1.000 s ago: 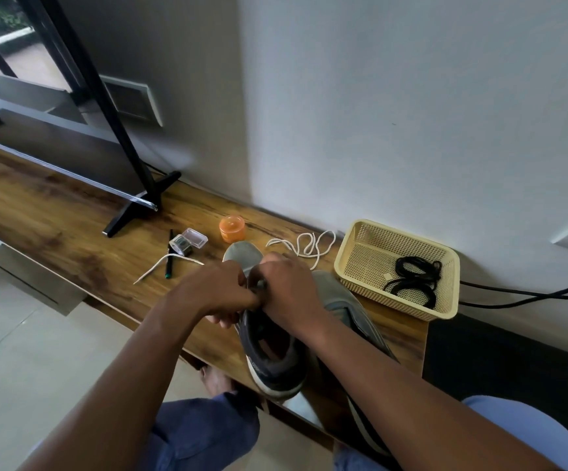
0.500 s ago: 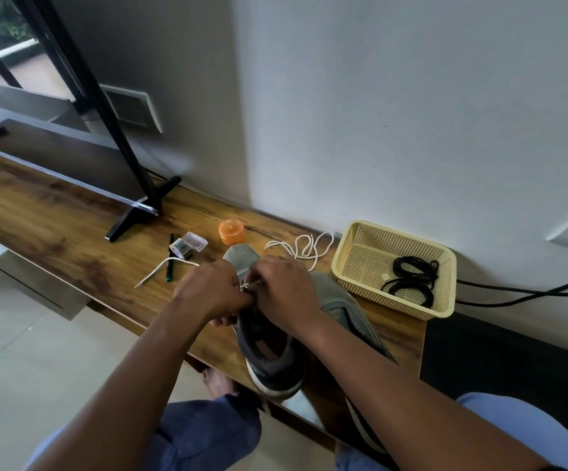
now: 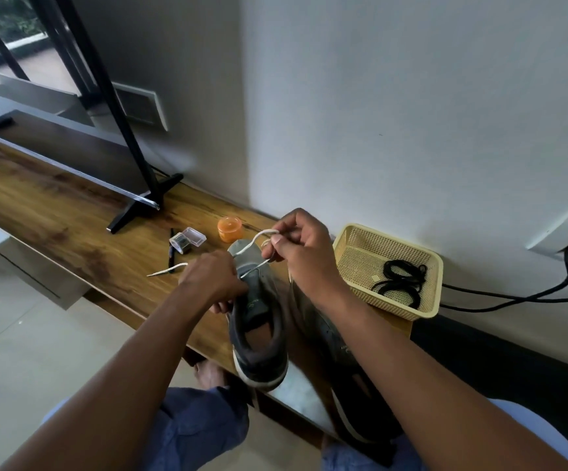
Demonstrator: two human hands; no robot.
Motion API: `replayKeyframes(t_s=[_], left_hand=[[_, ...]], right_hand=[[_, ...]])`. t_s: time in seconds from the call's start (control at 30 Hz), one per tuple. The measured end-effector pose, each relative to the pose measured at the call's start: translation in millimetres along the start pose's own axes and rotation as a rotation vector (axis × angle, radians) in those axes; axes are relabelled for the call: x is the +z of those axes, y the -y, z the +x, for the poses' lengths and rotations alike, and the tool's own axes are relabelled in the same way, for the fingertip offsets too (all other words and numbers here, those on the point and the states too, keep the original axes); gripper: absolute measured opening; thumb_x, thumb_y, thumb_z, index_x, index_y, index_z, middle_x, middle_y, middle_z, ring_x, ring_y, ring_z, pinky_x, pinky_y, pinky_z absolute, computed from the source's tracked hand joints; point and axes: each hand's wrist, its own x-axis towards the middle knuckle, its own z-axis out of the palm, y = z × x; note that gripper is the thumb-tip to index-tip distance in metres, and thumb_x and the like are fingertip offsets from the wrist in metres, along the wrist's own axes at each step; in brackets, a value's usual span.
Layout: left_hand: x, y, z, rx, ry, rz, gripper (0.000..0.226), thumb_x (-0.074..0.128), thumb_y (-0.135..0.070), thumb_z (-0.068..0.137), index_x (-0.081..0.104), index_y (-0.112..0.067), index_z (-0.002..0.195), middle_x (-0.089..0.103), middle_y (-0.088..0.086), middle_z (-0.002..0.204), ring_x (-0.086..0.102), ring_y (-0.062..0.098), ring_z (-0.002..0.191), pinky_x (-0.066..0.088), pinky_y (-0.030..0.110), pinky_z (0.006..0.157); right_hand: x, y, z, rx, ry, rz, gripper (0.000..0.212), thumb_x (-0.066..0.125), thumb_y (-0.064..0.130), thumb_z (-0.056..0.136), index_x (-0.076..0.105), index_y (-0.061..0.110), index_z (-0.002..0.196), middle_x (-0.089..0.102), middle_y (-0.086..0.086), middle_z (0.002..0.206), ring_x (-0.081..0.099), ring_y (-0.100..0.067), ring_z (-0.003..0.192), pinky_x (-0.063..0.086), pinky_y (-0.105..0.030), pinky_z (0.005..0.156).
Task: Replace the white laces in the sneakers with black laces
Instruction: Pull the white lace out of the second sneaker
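Centrally, the grey sneaker (image 3: 257, 321) lay lengthwise on the counter (image 3: 72, 229), toe toward the orange jar (image 3: 230, 228). Left hand (image 3: 213, 278) gripped its tongue side; right hand (image 3: 301, 248), raised above the toe, pinched the white lace (image 3: 253, 243).

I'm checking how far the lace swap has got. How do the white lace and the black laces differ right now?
The white lace is pinched in the right hand and runs down to the grey sneaker, which the left hand steadies; the black laces lie untouched in the yellow basket. The white lace is pulled out into a loop; the black laces are coiled. Both are thin cords.
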Motion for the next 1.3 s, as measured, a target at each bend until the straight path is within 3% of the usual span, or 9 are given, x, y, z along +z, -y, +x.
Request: replayKeyframes(t_s=[0.17,0.3,0.43,0.57,0.63,0.8,0.93,1.1,1.3], left_hand=[[2.0,-0.4,0.0,0.022,-0.023,-0.008,0.021,0.071,-0.024,0.09,0.076,-0.009,0.077,0.073,-0.001,0.057,0.072,0.011,0.05,0.065,0.03,0.065],[4.3,-3.1,-1.1,0.005,-0.065,0.022,0.021,0.069,-0.027,0.087,0.073,-0.012,0.074,0.073,-0.001,0.058,0.073,0.012,0.053,0.065,0.031,0.067],[6.5,-1.0,-0.6,0.039,-0.239,0.105,0.02,0.072,-0.043,0.081,0.064,-0.024,0.085,0.07,-0.002,0.087,0.067,0.021,0.082,0.053,0.032,0.069],[5.4,-3.3,-1.1,0.214,-0.265,0.025,0.017,0.081,-0.042,0.084,0.068,-0.034,0.093,0.069,-0.01,0.092,0.066,0.012,0.085,0.054,0.031,0.068],[6.2,-4.4,-0.6,0.243,-0.285,0.013,0.012,0.08,-0.037,0.087,0.072,-0.029,0.092,0.071,-0.007,0.091,0.068,0.015,0.085,0.059,0.035,0.073],[6.8,0.6,3.6,0.257,-0.266,-0.036,0.012,0.083,-0.035,0.086,0.075,-0.03,0.093,0.07,-0.01,0.093,0.067,0.013,0.089,0.058,0.035,0.076],[6.8,4.7,6.3,0.264,-0.279,-0.052,0.01,0.079,-0.032,0.082,0.076,-0.023,0.083,0.072,-0.005,0.082,0.069,0.019,0.083,0.056,0.036,0.071],[3.1,9.2,6.6,0.156,-0.26,-0.088,0.028,0.08,-0.032,0.081,0.065,-0.023,0.103,0.071,-0.001,0.098,0.068,0.022,0.092,0.056,0.037,0.081],[0.5,15.4,7.7,-0.013,0.001,-0.297,0.033,0.078,-0.022,0.088,0.054,-0.015,0.109,0.076,0.013,0.084,0.077,0.022,0.06,0.061,0.031,0.052]], right_hand=[[-26.8,32.7,-10.8,0.137,0.471,0.245,0.01,0.062,-0.007,0.09,0.06,0.002,0.091,0.068,-0.015,0.065,0.061,-0.022,0.054,0.05,-0.027,0.057],[-48.0,42.2,-13.7,0.296,0.829,0.221,0.009,0.063,0.0,0.086,0.063,0.006,0.093,0.07,-0.014,0.067,0.062,-0.021,0.055,0.036,-0.034,0.062],[-48.8,40.5,-13.0,0.341,0.549,0.128,0.007,0.066,0.003,0.088,0.065,0.007,0.094,0.07,-0.015,0.07,0.062,-0.022,0.056,0.05,-0.028,0.057],[-40.9,29.9,-5.2,0.32,0.15,-0.043,0.007,0.062,-0.003,0.094,0.066,-0.004,0.099,0.075,-0.02,0.077,0.068,-0.026,0.061,0.059,-0.034,0.062],[-39.0,19.3,-1.2,0.299,0.062,-0.177,0.007,0.063,0.002,0.093,0.069,0.004,0.098,0.077,-0.013,0.078,0.072,-0.024,0.065,0.064,-0.038,0.071],[-23.2,0.4,-5.4,0.133,0.168,-0.677,0.025,0.066,0.026,0.093,0.073,0.024,0.116,0.075,0.007,0.105,0.069,-0.014,0.095,0.056,-0.032,0.088],[4.9,-6.6,-11.0,0.065,0.339,-0.809,0.016,0.069,0.038,0.089,0.066,0.022,0.089,0.068,0.002,0.086,0.066,-0.022,0.083,0.051,-0.035,0.067],[23.9,-27.1,-8.1,-0.023,0.251,-0.968,0.015,0.073,0.032,0.087,0.069,0.018,0.085,0.063,-0.001,0.084,0.067,-0.027,0.083,0.043,-0.03,0.063],[22.4,-36.3,-0.2,0.016,0.174,-0.938,0.016,0.069,0.023,0.086,0.06,0.019,0.073,0.054,0.002,0.075,0.064,-0.029,0.081,0.041,-0.032,0.063]])
